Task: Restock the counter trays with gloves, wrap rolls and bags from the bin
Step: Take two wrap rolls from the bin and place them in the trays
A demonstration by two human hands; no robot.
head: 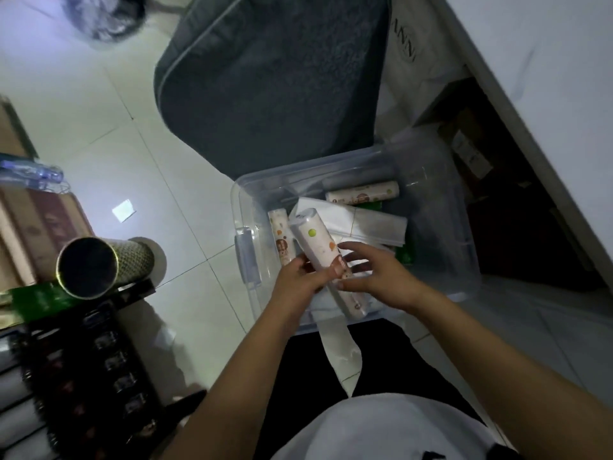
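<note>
Blurry dark round thing (pixel 102 16) at eleven o'clock, cut by the top edge. Roll (pixel 320 250) partly covered by left hand (pixel 303 277) and right hand (pixel 378 280). Tiny print on roll, unreadable. Bin (pixel 464 227) bottom hidden under white bags (pixel 358 220).

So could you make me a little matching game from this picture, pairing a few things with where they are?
Things:
1. printed white wrap roll with a green dot
2. clear plastic storage bin
3. woven cylindrical tube with a dark open end
4. dark grey padded cushion

Places:
A. on the pale tiled floor beyond the bin
B. held in both hands, left hand and right hand
C. on the floor, holding rolls and white bags
D. at the left, on stacked goods

Pairs: 1-B, 2-C, 3-D, 4-A
</note>
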